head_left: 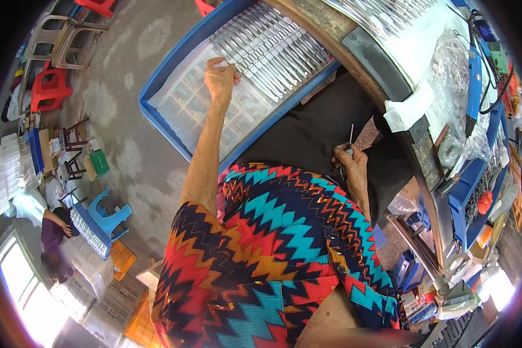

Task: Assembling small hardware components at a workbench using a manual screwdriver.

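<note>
We are reaching our left hand (220,78), its grip curled shut on the metal pieces (272,49) in the blue tray (156,87) at eleven o'clock; their long axes are running eleven-to-five. Our right hand (351,165) is pinching a thin metal piece (351,136) upright.

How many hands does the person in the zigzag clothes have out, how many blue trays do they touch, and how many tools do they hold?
Hands: 2, the left hand and the right hand
Blue tray touched by the left hand: 1
Thin metal tool held in the right hand: 1
Total: 4
</note>
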Tool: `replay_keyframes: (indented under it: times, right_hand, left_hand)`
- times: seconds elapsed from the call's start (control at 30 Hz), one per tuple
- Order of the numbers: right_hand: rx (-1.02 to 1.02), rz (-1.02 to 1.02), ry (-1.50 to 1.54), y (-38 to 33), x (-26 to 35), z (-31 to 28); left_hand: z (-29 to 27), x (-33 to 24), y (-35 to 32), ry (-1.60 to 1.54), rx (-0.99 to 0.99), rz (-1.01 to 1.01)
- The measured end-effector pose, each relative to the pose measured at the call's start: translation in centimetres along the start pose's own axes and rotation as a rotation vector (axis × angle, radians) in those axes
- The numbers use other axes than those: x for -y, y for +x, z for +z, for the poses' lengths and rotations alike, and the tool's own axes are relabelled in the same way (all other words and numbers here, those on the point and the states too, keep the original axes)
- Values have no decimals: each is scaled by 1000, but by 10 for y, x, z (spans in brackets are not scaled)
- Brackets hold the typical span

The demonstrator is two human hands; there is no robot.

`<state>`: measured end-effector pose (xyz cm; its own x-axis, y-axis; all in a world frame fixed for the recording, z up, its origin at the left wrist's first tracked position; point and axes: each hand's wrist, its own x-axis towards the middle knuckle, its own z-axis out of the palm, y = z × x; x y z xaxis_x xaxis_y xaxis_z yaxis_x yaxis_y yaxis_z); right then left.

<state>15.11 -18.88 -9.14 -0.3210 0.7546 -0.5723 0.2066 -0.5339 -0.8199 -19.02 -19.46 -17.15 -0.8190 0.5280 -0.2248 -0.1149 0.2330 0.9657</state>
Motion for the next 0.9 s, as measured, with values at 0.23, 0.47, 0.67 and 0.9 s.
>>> replay_keyframes:
  times: [0.23, 0.47, 0.67, 0.9]
  right_hand:
    - [24, -28, 10, 2, -2, -2]
    - [23, -34, 11, 3, -2, -5]
    - [82, -46, 16, 5, -11, -4]
    - [54, -44, 5, 3, -7, -7]
  left_hand:
    - [1, -4, -2, 37, 25, 45]
    - [7, -9, -4, 89, 8, 38]
    - [-2, -4, -7, 88, 0, 68]
    - [6, -9, -8, 111, -30, 44]
